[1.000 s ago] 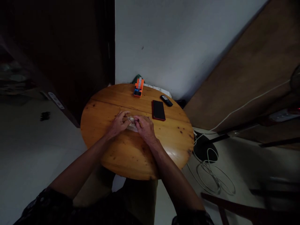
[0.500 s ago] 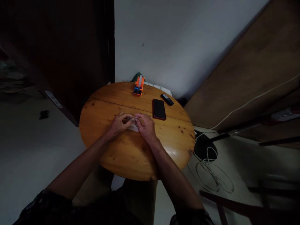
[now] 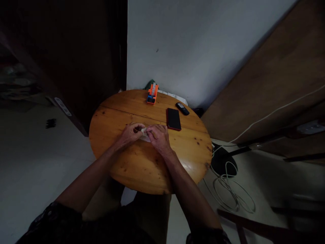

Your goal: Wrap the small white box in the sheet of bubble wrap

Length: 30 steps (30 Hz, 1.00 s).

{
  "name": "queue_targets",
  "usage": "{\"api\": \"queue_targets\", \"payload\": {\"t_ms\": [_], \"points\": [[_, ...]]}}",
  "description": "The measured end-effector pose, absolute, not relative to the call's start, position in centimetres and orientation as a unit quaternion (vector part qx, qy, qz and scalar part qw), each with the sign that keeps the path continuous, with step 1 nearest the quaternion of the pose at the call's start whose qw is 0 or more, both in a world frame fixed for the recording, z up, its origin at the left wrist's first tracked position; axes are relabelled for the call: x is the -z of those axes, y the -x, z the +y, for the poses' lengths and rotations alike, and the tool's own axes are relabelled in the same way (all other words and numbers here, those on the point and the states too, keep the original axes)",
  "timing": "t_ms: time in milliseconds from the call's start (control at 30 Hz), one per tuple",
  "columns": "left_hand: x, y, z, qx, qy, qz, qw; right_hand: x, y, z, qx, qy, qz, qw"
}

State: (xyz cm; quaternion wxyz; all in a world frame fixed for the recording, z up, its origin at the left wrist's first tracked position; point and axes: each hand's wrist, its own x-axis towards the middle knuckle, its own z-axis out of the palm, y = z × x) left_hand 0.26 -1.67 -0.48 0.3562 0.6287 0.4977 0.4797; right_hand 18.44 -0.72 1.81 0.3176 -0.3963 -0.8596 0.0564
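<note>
Over the middle of the round wooden table, a small clear, whitish plastic piece lies between my two hands. My left hand pinches its left side between thumb and forefinger. On the other side my right hand grips it with bent fingers, which cover part of it. What may be inside the plastic is too small to make out.
An orange tape dispenser stands at the table's back edge. A dark phone with a red edge and a small black keypad phone lie right of it. White cable is coiled on the floor at the right.
My right hand's fingers have curled in closer over the plastic piece. My left hand keeps its pinch. The whole view has shifted slightly.
</note>
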Motion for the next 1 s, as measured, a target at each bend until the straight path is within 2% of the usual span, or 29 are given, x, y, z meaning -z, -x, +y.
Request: {"api": "queue_targets", "payload": {"t_ms": [200,500,667,800,1000], "points": [[0.5,-0.4,-1.7,-0.476,-0.625,0.505,0.357,-2.6,-18.5,-1.2,-0.023,0.376,-0.878,0.296],[0.5,-0.3,-1.4,-0.475,-0.627,0.503,0.358,-4.3,-18.5,-1.6,-0.012,0.360,-0.914,0.187],[0.5,-0.3,-1.5,-0.481,-0.628,0.509,0.341,-4.4,-18.2,-3.8,0.042,0.351,-0.925,0.137],[0.3,-0.4,-1.7,-0.479,-0.633,0.516,0.321,-2.9,-18.9,-6.6,0.054,0.374,-0.913,0.153],[-0.2,-0.5,-1.8,-0.472,-0.637,0.516,0.324,-3.0,-21.0,-7.6,0.009,0.412,-0.882,0.230]]}}
